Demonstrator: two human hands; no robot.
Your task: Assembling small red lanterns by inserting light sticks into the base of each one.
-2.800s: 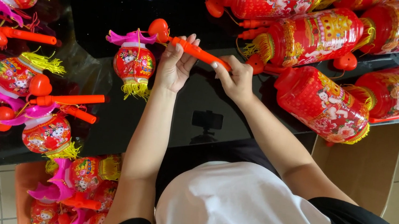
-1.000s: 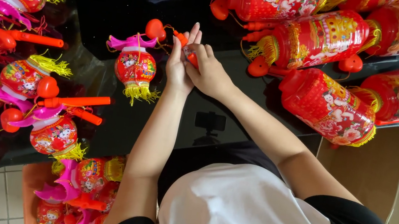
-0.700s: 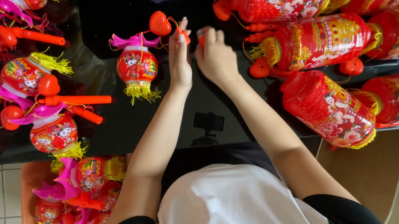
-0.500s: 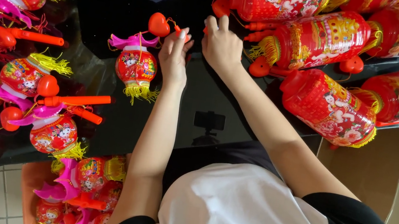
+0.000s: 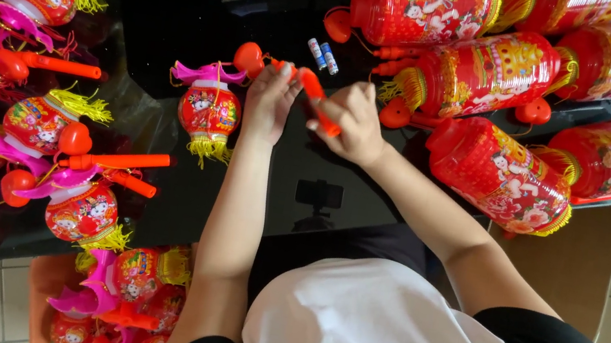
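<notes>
Gripping an orange plastic handle stick (image 5: 317,99) between them, both hands work above the black tabletop (image 5: 182,19). The right hand (image 5: 351,121) is closed around the stick's nearer end, fingers curled over it, while the left hand (image 5: 269,99) pinches the far end with fingers partly spread. From that far end, at about ten o'clock of the left hand, a red heart-shaped knob (image 5: 248,59) sticks out, and a small round red lantern (image 5: 209,110) with a pink top and yellow tassel lies at nine o'clock, just beside the left wrist. Two small batteries (image 5: 323,55) rest on the table at twelve o'clock of the hands. Large red cylindrical lanterns (image 5: 499,175) crowd the table from one to three o'clock. More small lanterns (image 5: 41,123) with orange sticks fill the nine o'clock side.
</notes>
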